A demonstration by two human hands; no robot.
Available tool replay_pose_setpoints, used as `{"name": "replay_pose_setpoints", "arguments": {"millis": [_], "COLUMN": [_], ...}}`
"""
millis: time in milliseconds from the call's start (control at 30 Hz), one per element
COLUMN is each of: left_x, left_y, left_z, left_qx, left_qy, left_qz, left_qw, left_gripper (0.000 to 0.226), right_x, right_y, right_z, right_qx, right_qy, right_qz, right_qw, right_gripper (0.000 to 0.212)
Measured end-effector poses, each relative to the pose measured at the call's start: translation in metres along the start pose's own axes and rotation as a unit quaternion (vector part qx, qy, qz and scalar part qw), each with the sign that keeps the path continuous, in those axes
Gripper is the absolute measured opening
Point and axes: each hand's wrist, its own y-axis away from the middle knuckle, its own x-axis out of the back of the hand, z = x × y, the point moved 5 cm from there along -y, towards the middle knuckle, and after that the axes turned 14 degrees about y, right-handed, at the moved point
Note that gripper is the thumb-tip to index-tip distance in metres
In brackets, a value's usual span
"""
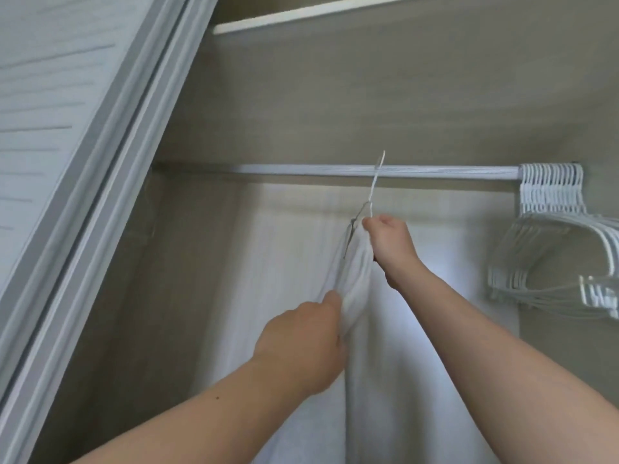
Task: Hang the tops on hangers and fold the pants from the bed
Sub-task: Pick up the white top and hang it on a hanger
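Left hand (301,343) and right hand (388,239) pinch hanger-hung white top (358,272).

We take the white metal closet rod (335,170) as our landmark. Left of its middle it runs bare to the wall. At its middle hangs a white garment on a thin wire hanger (375,182). At its right end a packed bunch of white plastic hangers (552,192) blocks passage. Above it sits a white shelf (301,15).
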Motion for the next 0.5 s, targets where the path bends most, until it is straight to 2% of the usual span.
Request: {"name": "replay_pose_setpoints", "arguments": {"millis": [233,500], "left_x": [0.006,-0.016], "left_y": [-0.046,-0.042], "left_z": [0.003,-0.008], "left_qx": [-0.018,-0.014], "left_qy": [-0.022,-0.037], "left_qz": [0.039,0.013], "left_qw": [0.999,0.999], "left_gripper": [0.02,0.025], "right_x": [0.005,-0.015], "right_y": [-0.045,-0.026], "right_z": [0.0,0.015], "right_qx": [-0.023,-0.039], "right_qy": [-0.006,0.025], "right_qz": [-0.004,-0.099], "right_qw": [1.0,0.994], "right_gripper": [0.013,0.013]}}
